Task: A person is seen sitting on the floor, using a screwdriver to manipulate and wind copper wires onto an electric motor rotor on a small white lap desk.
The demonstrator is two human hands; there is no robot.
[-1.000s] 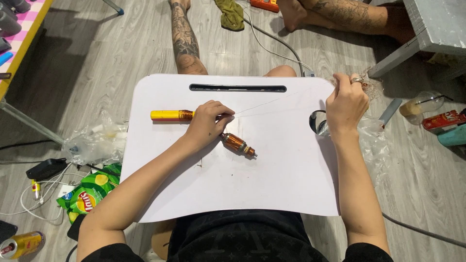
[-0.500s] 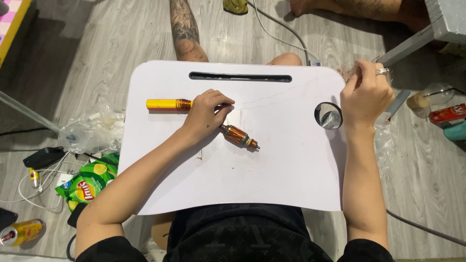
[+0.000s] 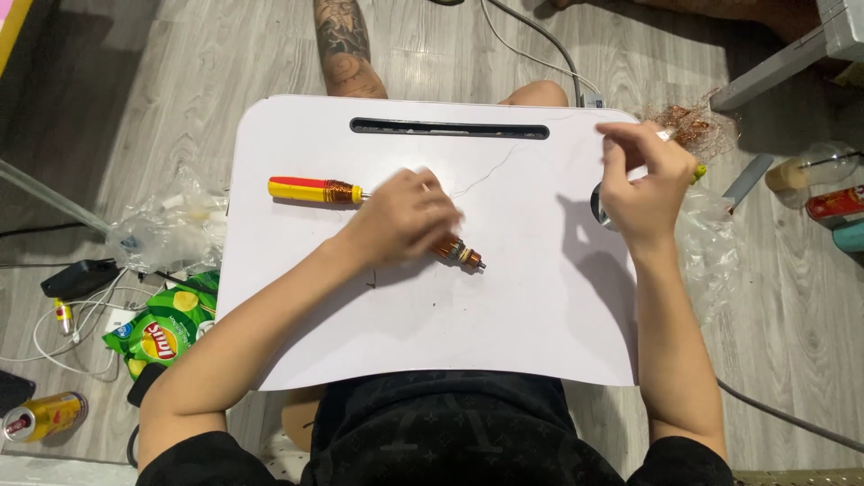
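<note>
Left hand [image 3: 405, 216] clamps the small copper-wound motor armature [image 3: 459, 252] mid-tray; right hand [image 3: 641, 184], fingers pinched, grasps thin wire [image 3: 486, 177] at the white lap tray's [image 3: 297, 297] right edge; tension should stay even.

White lap table [image 3: 504, 333]: rounded corners, 1 long dark slot [image 3: 448, 129] parallel to the far edge. On its surface: 1 screwdriver [image 3: 315, 190] with yellow-and-red handle, lying near the far-left corner, parallel to the far edge; 1 small motor armature [image 3: 459, 252] with copper winding, near the centre, tilted; 1 thin wire strand [image 3: 490, 171] running from the centre toward the far-right corner. The left hand [image 3: 405, 220] rests on the surface, covering part of the armature
</note>
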